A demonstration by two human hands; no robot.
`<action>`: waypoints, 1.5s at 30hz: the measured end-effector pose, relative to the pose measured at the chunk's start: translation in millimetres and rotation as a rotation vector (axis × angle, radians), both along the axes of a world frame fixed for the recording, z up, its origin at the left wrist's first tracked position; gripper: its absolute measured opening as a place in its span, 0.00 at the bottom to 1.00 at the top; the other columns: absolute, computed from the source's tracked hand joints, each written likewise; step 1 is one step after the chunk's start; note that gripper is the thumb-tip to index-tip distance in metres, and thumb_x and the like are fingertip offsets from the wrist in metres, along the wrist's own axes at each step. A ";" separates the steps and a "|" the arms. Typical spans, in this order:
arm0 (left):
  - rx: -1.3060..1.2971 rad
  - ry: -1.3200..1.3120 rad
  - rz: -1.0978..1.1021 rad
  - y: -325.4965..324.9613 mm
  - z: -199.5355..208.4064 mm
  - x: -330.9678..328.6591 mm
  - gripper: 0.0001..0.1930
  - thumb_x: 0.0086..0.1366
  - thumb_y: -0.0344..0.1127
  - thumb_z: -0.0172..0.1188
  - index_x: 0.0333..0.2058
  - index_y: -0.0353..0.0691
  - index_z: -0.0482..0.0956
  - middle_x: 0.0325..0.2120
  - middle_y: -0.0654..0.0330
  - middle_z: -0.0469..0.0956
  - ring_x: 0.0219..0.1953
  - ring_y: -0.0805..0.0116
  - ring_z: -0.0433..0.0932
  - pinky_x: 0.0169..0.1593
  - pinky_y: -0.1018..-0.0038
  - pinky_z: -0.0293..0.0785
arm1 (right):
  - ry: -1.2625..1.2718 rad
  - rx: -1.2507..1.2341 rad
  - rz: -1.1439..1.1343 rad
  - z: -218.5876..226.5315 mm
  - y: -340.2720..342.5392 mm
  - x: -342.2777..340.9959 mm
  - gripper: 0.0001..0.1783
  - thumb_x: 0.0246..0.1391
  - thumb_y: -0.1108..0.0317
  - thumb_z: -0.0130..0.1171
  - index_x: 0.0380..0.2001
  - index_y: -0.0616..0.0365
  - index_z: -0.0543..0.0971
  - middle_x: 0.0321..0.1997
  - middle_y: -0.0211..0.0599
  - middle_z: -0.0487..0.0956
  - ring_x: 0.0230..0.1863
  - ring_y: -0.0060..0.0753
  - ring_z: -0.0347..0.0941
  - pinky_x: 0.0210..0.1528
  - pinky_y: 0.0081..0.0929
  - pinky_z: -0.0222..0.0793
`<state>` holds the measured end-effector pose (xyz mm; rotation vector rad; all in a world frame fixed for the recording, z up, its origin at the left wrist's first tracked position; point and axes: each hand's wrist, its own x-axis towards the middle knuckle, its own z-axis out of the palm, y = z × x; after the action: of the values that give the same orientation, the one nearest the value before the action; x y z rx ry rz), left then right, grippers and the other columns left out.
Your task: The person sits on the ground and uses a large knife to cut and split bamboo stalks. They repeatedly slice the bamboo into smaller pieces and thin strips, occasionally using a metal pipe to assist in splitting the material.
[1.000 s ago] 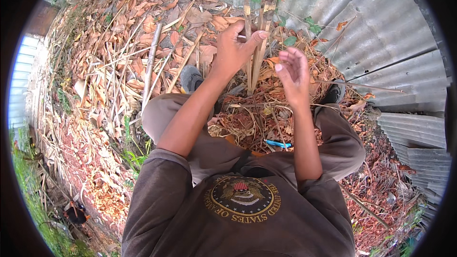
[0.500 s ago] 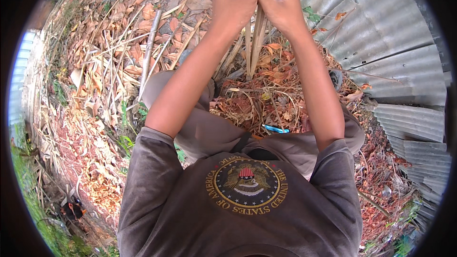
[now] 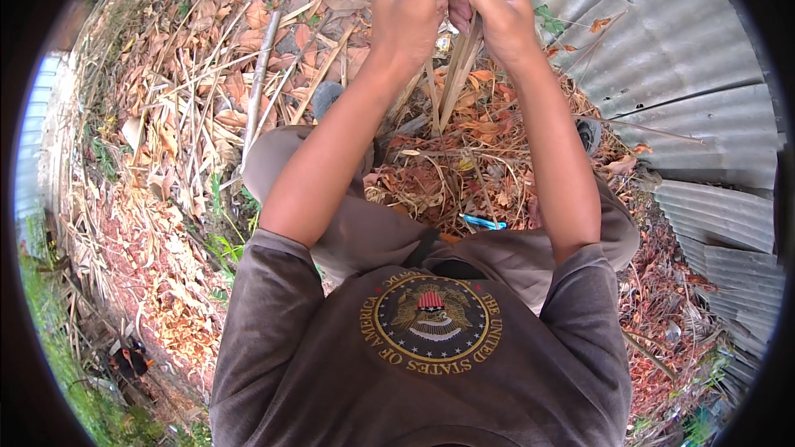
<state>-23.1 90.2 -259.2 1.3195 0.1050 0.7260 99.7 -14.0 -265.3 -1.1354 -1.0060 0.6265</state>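
My right hand (image 3: 499, 12) is wrapped around the upper part of a dry, brownish wooden stake (image 3: 460, 74), whose blunt top end shows between thumb and fingers. The stake slopes down to the leaf-covered ground between my legs. Beside it, at the top edge of the view, my left hand (image 3: 411, 10) is closed in a pinch. A sliver of something pale shows at its fingertips, too small and cut off to name. A small gap parts the two hands.
Dry leaves (image 3: 232, 41) and loose sticks (image 3: 261, 87) cover the ground at the left. A bright blue slim object (image 3: 483, 221) lies by my folded legs (image 3: 364, 236). Corrugated metal sheets (image 3: 662, 41) stand along the right side. Green plants (image 3: 228, 248) grow at the left.
My left hand has drawn slightly apart from the right hand, with its fingers now more tightly folded. My right hand has shifted a little to the right and stays on the stake.
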 end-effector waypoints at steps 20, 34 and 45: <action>-0.185 -0.082 0.135 -10.0 2.8 -25.2 0.19 0.62 0.48 0.45 0.18 0.45 0.58 0.11 0.68 0.54 0.15 0.76 0.52 0.23 0.78 0.51 | 0.096 0.115 -0.157 -5.1 -26.5 11.8 0.04 0.49 0.74 0.42 0.24 0.60 0.67 0.16 0.33 0.60 0.18 0.26 0.55 0.23 0.26 0.56; -0.330 -0.214 0.149 -13.3 -24.1 -37.3 0.36 0.61 0.67 0.42 0.40 0.31 0.72 0.44 0.45 0.76 0.49 0.58 0.72 0.58 0.67 0.64 | -0.207 0.208 -0.213 -0.6 25.7 -57.6 0.08 0.46 0.76 0.55 0.17 0.61 0.70 0.15 0.30 0.69 0.20 0.16 0.63 0.22 0.20 0.60; -0.390 -0.143 0.477 10.1 -28.0 -51.5 0.36 0.65 0.71 0.31 0.16 0.42 0.60 0.08 0.65 0.51 0.11 0.73 0.47 0.18 0.76 0.47 | 0.051 0.068 -0.246 -1.3 -1.9 -14.5 0.06 0.48 0.74 0.49 0.20 0.58 0.70 0.17 0.30 0.68 0.19 0.19 0.63 0.17 0.19 0.57</action>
<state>-74.7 100.3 -287.2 0.8693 0.4353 1.1372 85.2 -15.9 -266.6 -1.1560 -0.8224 0.4187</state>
